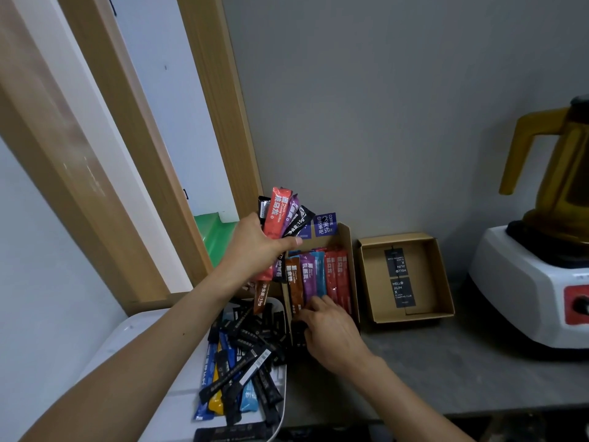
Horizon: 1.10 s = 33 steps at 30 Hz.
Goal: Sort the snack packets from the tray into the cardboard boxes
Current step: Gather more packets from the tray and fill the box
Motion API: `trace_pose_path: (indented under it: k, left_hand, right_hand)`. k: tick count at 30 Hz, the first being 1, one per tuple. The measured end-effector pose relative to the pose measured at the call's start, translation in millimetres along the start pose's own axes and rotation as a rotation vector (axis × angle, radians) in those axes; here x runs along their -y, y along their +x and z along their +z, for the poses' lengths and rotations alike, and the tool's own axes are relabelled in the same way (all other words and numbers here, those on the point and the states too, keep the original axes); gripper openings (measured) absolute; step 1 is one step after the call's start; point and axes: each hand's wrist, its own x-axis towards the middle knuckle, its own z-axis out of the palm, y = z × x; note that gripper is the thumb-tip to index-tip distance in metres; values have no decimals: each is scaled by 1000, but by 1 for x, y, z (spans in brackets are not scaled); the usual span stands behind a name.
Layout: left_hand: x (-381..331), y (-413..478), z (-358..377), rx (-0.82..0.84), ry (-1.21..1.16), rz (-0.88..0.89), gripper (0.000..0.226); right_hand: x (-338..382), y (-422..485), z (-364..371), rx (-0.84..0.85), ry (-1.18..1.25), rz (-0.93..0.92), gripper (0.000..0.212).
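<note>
Desk (pixel 446 362) carrying white tray (pixel 143 327) heaped with dark packets (pixel 248 352), then filled cardboard box (pixel 345 237) and nearly bare second box (pixel 444 275). Left hand (pixel 255 247) clutching raised fan of packets (pixel 280 212); right hand (pixel 331 333) curled at sorted row (pixel 318 275)'s near end, grip impossible to tell. Risk: loosely fanned sticks slipping, mixing back into tray.

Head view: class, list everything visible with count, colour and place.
tray: one, white, lower left.
loose packets: many, mostly black, some blue; piled in tray.
filled box: one, brown, right of tray.
boxed packets: a row, brown, purple, blue, red; in filled box.
second box: one, brown, further right.
black cards: two, inside second box.
blender: one, white and yellow, far right.
counter: grey, under boxes.
left hand: gripping held packets, a red, purple, black fan, above filled box.
right hand: at filled box's near end.
</note>
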Motion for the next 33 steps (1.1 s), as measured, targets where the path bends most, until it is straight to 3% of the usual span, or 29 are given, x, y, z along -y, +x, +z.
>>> trace_pose_path:
  k: [4, 9, 12, 17, 21, 25, 33]
  left_hand:
    - [-2, -6, -1, -9, -27, -6, 40]
    - [0, -15, -3, 78, -34, 23, 43]
    - [2, -21, -4, 163, 27, 45, 45]
    - [7, -27, -1, 290, 92, 57, 52]
    - [6, -27, -12, 364, -45, -51, 43]
    - [12, -30, -23, 496, 53, -101, 43]
    - [11, -20, -30, 179, -243, -157, 41]
  right_hand:
    - [5, -4, -12, -124, 251, 75, 26]
    - [18, 5, -57, -469, 1154, 339, 15]
    - [16, 10, -88, -505, 1472, 355, 22]
    - [11, 13, -101, -364, 1379, 433, 21]
    - [8, 12, -92, -439, 1417, 497, 26]
    - [2, 5, -89, -544, 1472, 534, 28]
    - [-12, -23, -77, -523, 1560, 513, 24]
